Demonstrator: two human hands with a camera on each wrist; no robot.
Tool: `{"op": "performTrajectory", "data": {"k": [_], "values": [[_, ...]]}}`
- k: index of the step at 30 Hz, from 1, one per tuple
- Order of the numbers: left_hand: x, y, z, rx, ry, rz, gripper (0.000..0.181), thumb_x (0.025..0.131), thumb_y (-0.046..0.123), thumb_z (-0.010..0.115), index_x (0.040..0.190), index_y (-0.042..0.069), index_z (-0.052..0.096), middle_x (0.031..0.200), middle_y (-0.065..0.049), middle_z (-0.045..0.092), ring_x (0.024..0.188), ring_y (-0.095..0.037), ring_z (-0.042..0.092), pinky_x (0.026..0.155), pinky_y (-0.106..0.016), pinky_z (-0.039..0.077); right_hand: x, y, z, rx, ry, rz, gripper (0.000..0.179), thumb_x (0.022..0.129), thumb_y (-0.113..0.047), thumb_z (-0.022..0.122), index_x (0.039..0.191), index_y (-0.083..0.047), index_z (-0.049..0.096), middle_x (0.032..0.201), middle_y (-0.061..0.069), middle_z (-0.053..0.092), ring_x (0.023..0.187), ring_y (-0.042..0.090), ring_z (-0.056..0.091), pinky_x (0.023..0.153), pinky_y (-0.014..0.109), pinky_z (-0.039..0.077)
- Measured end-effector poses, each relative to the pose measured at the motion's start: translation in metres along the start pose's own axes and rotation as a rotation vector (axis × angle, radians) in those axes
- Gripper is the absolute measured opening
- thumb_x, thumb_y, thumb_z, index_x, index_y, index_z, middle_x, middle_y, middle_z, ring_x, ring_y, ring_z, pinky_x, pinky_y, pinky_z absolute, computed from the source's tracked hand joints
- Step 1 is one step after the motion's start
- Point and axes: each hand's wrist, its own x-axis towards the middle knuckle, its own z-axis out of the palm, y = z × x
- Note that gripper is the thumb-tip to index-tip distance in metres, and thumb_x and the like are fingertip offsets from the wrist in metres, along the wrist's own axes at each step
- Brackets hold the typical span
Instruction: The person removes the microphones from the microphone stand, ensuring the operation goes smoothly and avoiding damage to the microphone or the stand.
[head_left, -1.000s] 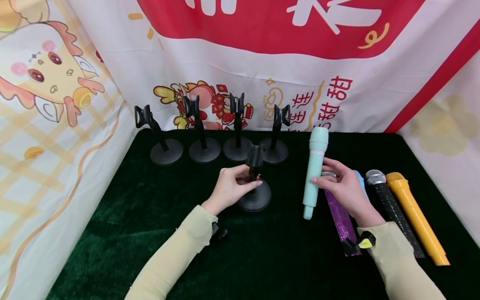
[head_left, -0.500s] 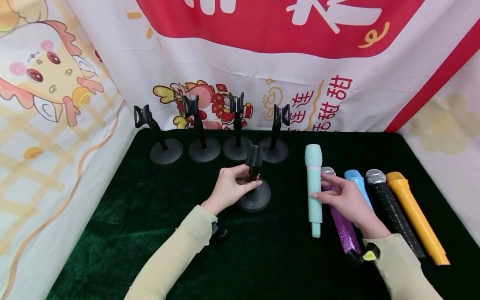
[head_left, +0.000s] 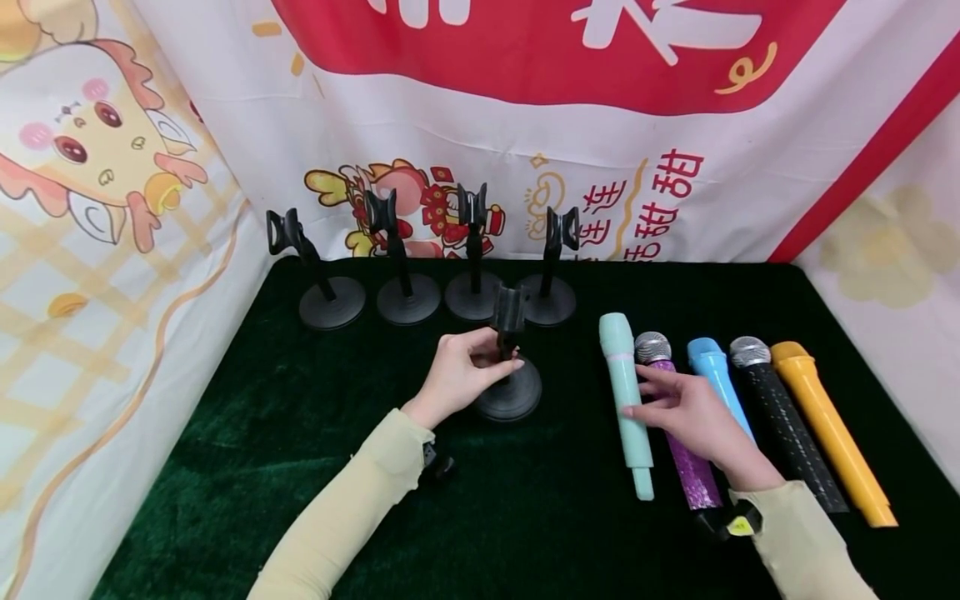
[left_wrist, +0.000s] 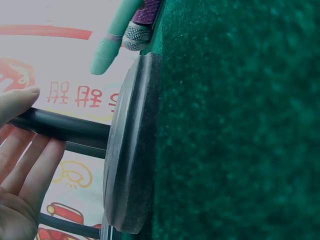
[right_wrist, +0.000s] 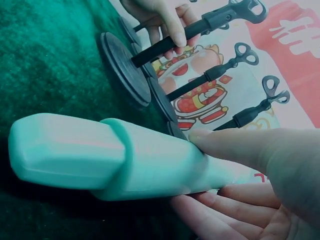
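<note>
My left hand (head_left: 468, 373) grips the pole of a black desktop microphone stand (head_left: 510, 392), whose round base sits on the green cloth. The thumb and fingers lie on either side of the pole in the left wrist view. My right hand (head_left: 693, 412) holds a mint-green microphone (head_left: 626, 392) between thumb and fingers around its middle. Its head points toward the backdrop and, in the left wrist view, stands higher off the cloth than the grip. The tail end (right_wrist: 70, 150) fills the front of the right wrist view. Beside it lies a purple glitter microphone (head_left: 690, 467), partly covered by the right hand.
Several more black stands, including the leftmost stand (head_left: 330, 300), line the back of the table. Right of the purple microphone lie a blue microphone (head_left: 720, 375), a black microphone (head_left: 795, 425) and a yellow microphone (head_left: 832, 433). A printed fabric backdrop (head_left: 480, 142) hangs behind the table.
My right hand has drawn the mint-green microphone toward me, and its head has swung to the left. The left hand and its stand have stayed in place.
</note>
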Motion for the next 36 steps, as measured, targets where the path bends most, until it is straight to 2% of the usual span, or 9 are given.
{"op": "performTrajectory", "data": {"k": [5, 14, 20, 25, 30, 36], "values": [[0.001, -0.007, 0.001, 0.000, 0.002, -0.005, 0.015, 0.088, 0.009, 0.081, 0.102, 0.007, 0.074, 0.097, 0.001, 0.075, 0.087, -0.010, 0.072, 0.076, -0.028, 0.060, -0.003, 0.002, 0.001, -0.026, -0.013, 0.000, 0.072, 0.087, -0.029, 0.084, 0.143, 0.005, 0.053, 0.119, 0.023, 0.069, 0.090, 0.024, 0.072, 0.073, 0.028, 0.060], [-0.002, 0.011, -0.001, -0.021, -0.011, 0.015, 0.016, 0.090, 0.005, 0.079, 0.104, 0.002, 0.072, 0.100, -0.006, 0.075, 0.090, -0.013, 0.073, 0.078, -0.030, 0.061, -0.007, -0.001, -0.006, -0.087, -0.041, 0.057, 0.074, 0.089, -0.034, 0.082, 0.144, 0.005, 0.052, 0.117, 0.020, 0.070, 0.097, 0.028, 0.071, 0.076, 0.034, 0.061], [0.000, 0.000, 0.000, -0.021, -0.011, 0.000, 0.017, 0.089, 0.008, 0.080, 0.104, 0.005, 0.073, 0.101, -0.006, 0.075, 0.089, -0.012, 0.073, 0.078, -0.029, 0.060, -0.009, 0.000, -0.009, -0.149, -0.037, 0.050, 0.073, 0.088, -0.037, 0.082, 0.142, 0.005, 0.054, 0.117, 0.020, 0.070, 0.098, 0.028, 0.070, 0.075, 0.036, 0.061], [0.001, -0.011, -0.001, -0.030, -0.022, 0.014, 0.018, 0.090, 0.017, 0.081, 0.105, 0.009, 0.074, 0.102, -0.005, 0.075, 0.090, -0.010, 0.073, 0.078, -0.029, 0.060, -0.009, 0.000, -0.007, -0.199, -0.008, 0.007, 0.069, 0.087, -0.036, 0.083, 0.138, 0.005, 0.059, 0.115, 0.019, 0.071, 0.090, 0.023, 0.070, 0.070, 0.032, 0.059], [0.001, -0.012, -0.001, -0.044, -0.027, 0.043, 0.018, 0.091, 0.019, 0.080, 0.105, 0.010, 0.074, 0.101, -0.002, 0.075, 0.090, -0.011, 0.073, 0.078, -0.030, 0.061, -0.009, -0.001, -0.002, -0.247, 0.011, -0.029, 0.066, 0.085, -0.030, 0.086, 0.133, 0.007, 0.061, 0.108, 0.017, 0.074, 0.084, 0.019, 0.072, 0.067, 0.032, 0.059], [0.001, -0.011, -0.001, -0.044, -0.029, 0.057, 0.019, 0.091, 0.019, 0.080, 0.105, 0.007, 0.074, 0.100, 0.000, 0.075, 0.090, -0.011, 0.073, 0.078, -0.030, 0.061, -0.008, -0.002, 0.002, -0.298, -0.003, -0.034, 0.065, 0.084, -0.028, 0.086, 0.131, 0.009, 0.062, 0.092, 0.007, 0.076, 0.077, 0.014, 0.071, 0.065, 0.034, 0.060]]}}
